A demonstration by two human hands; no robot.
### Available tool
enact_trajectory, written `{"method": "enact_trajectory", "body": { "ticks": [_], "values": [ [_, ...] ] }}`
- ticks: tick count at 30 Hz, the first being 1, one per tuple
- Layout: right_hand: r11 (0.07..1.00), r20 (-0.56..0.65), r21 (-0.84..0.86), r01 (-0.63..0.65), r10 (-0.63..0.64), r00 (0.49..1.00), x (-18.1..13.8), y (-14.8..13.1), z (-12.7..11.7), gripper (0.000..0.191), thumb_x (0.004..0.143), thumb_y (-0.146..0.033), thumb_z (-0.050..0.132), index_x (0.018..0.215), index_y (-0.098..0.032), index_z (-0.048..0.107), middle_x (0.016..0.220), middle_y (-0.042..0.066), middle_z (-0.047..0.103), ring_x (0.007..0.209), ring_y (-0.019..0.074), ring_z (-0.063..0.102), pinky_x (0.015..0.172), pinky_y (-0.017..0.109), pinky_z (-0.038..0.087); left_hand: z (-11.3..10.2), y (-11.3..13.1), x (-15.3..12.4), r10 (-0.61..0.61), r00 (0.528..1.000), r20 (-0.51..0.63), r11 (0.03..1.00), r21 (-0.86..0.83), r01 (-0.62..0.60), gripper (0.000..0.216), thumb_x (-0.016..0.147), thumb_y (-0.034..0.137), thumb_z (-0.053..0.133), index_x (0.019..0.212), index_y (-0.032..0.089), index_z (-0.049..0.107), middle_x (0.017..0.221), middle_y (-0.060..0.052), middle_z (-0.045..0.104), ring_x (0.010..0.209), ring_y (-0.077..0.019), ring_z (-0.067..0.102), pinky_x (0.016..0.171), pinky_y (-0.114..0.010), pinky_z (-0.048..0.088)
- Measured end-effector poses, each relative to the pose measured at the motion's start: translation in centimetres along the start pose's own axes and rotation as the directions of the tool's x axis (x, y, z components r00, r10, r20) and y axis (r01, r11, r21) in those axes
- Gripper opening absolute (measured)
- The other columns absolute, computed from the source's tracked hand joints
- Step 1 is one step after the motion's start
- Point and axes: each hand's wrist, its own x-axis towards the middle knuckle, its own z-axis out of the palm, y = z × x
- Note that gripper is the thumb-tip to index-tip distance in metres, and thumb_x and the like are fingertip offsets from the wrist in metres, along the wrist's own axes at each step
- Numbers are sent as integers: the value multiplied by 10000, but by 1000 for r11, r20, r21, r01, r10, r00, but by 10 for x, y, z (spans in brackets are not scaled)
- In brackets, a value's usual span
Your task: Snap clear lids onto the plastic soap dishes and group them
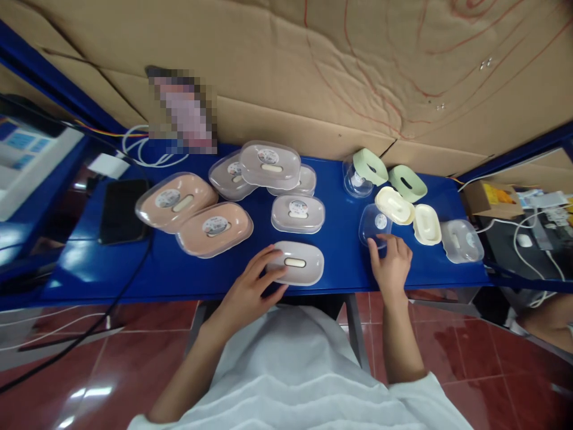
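My left hand (253, 292) is at the front edge of the table, its fingers around the left end of a grey oval soap box (308, 269) that has a cream slot piece in its top. Further right, my right hand (391, 263) has thumb and fingers at the lower edge of a clear plastic lid (367, 222) with a round label. Behind the lid lie a cream tray (394, 205) and a second cream tray (427, 224). Just beyond my left hand sits a labelled grey soap box (298, 224) under a clear cover.
Pink soap boxes (215, 230) lie left, beside a black tablet (123, 211). More covered grey boxes (271, 173) are piled at the back. Green holders (407, 183) and another clear lid (463, 242) are on the right. Cardboard (277, 77) walls the back.
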Motion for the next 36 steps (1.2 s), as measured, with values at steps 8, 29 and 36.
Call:
{"method": "enact_trajectory", "body": {
  "ticks": [8,29,36],
  "values": [
    [987,72,163,4,-16,997,-18,-9,-12,547,995,-646,664,1301,-195,616,1299,197,658,1307,394,619,1095,622,540,-4,1,-2,-36,999,-14,991,128,38,351,1002,180,732,1339,262,675,1651,-149,476,1520,-359,511,1206,-606,534],
    [610,257,479,631,-785,564,3,-106,18,633,1095,-546,547,1676,-321,435,1759,79,406,1673,318,295,1358,634,255,0,-5,-28,-85,983,-164,950,283,129,796,985,257,775,1683,319,398,1674,-194,471,1493,-361,551,1157,-524,558],
    [854,241,196,483,-519,820,10,-68,6,490,1113,-394,562,1596,-323,537,1599,99,604,1530,326,496,1305,632,290,1,7,-20,77,973,-216,907,420,22,499,969,102,718,1425,295,652,1259,-98,758,1205,-278,713,1080,-479,555]
  ]
}}
